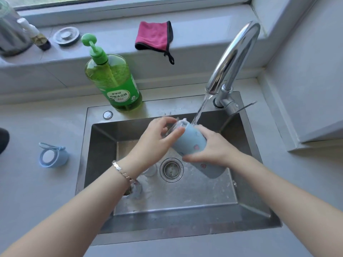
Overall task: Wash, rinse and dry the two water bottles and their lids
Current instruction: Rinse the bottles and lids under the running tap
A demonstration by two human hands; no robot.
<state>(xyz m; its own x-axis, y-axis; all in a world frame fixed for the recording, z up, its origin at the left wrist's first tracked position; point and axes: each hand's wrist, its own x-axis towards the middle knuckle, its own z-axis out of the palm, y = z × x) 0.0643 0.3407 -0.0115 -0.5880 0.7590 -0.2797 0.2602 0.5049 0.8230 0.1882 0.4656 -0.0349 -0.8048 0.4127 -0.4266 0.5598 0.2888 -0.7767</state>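
Running wet under the tap (233,58), the bottle (193,140) is judged slippery; its middle is gripped by the right hand (213,150), its neck by the left hand (156,136).

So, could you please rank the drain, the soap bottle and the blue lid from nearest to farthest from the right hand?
1. Drain, in the sink floor, just left of the right hand holding the water bottle.
2. Soap bottle, on the sink's back rim, further left.
3. Blue lid, on the counter past the sink's left edge.
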